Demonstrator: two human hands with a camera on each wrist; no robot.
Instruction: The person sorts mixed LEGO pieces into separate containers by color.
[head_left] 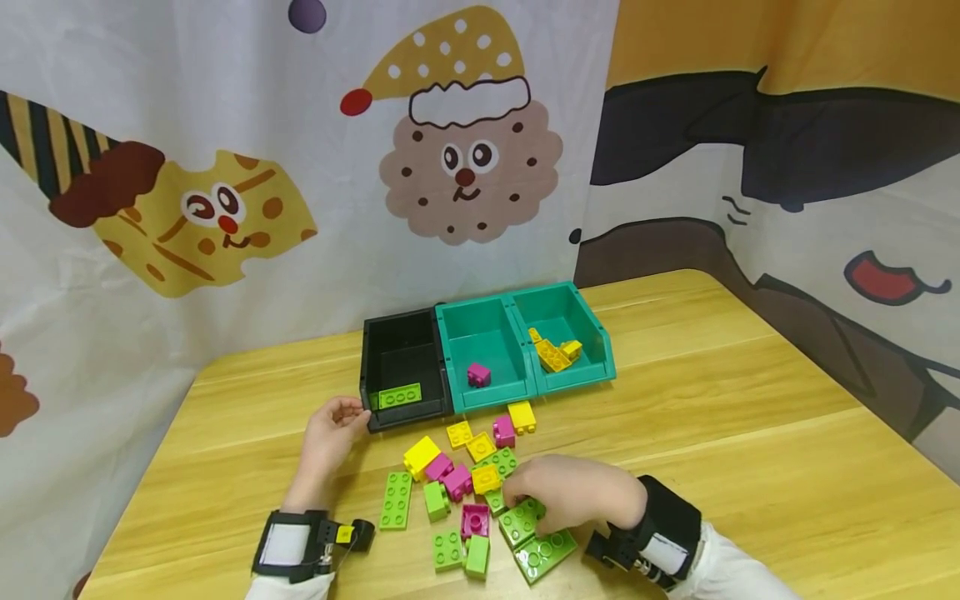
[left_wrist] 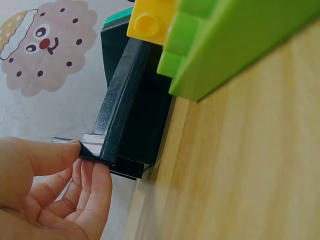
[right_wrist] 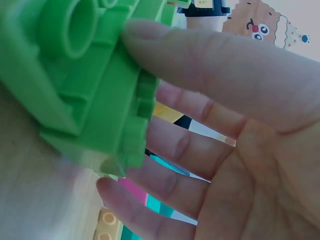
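My left hand [head_left: 330, 437] pinches the front left corner of the black bin [head_left: 408, 410]; in the left wrist view the thumb lies on top of its rim and the fingers beneath. A green 2x4 building block [head_left: 397, 396] lies inside that bin. My right hand [head_left: 573, 492] reaches down over the green blocks at the front right. It grips a studded green block [head_left: 519, 523], the thumb on one side and the fingers curling behind it in the right wrist view. Another green block [head_left: 546, 554], hollow side up, lies right against it.
Beside the black bin stand a teal bin [head_left: 487, 325] with a magenta block [head_left: 478, 375] and a second teal bin [head_left: 551, 304] with several yellow blocks [head_left: 553, 357]. Loose green, magenta and yellow blocks [head_left: 422, 457] spread over the wooden table [head_left: 750, 433]. A printed curtain [head_left: 300, 108] hangs behind.
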